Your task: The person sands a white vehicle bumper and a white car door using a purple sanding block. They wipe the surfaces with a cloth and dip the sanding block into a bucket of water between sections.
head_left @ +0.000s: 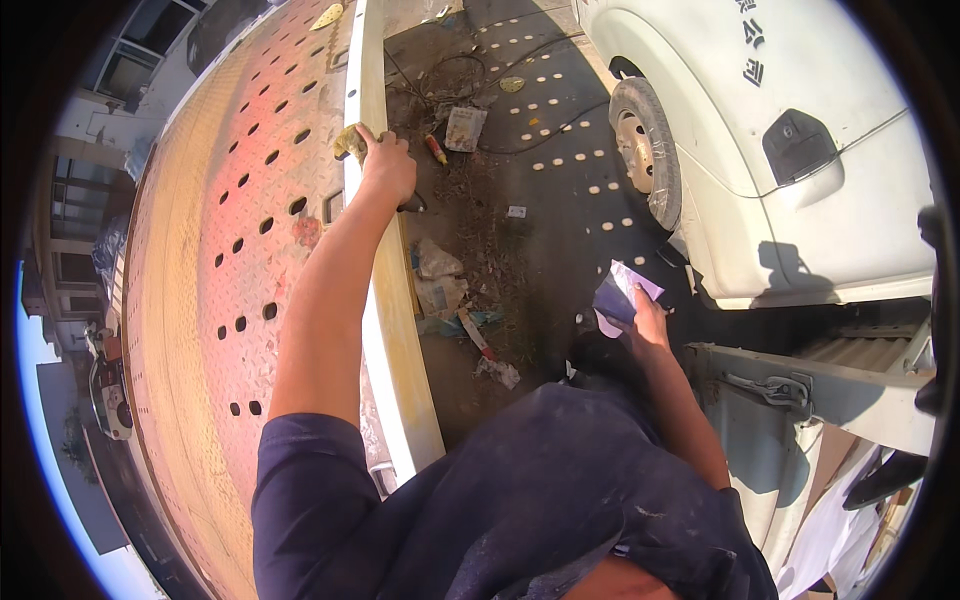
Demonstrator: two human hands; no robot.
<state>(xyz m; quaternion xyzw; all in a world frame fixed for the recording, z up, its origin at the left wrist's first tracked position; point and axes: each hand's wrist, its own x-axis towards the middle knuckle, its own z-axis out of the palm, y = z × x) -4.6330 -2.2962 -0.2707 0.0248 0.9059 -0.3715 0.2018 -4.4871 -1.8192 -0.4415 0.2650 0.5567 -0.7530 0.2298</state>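
My left hand (pixel 388 165) reaches out to the long white rail (pixel 408 395) and is closed on a yellowish pad (pixel 350 143), pressing it against the rail's top edge. Whether that pad is a sponge, a cloth or a folded abrasive disc I cannot tell. Lower and to the right, my right hand (pixel 650 325) grips a folded purple sheet (pixel 622 298) with a paler, shiny face, clear of the rail. Beyond the rail, to the left, lies a reddish steel deck (pixel 270 200) with rows of oval holes.
A white truck cab (pixel 740 200) with a wheel (pixel 645 150) stands at right. On the dark ground lie a red-and-yellow tube (pixel 436 150), a pale block (pixel 465 128), crumpled plastic (pixel 436 260) and cables. A grey metal side panel with a latch (pixel 770 388) is at lower right.
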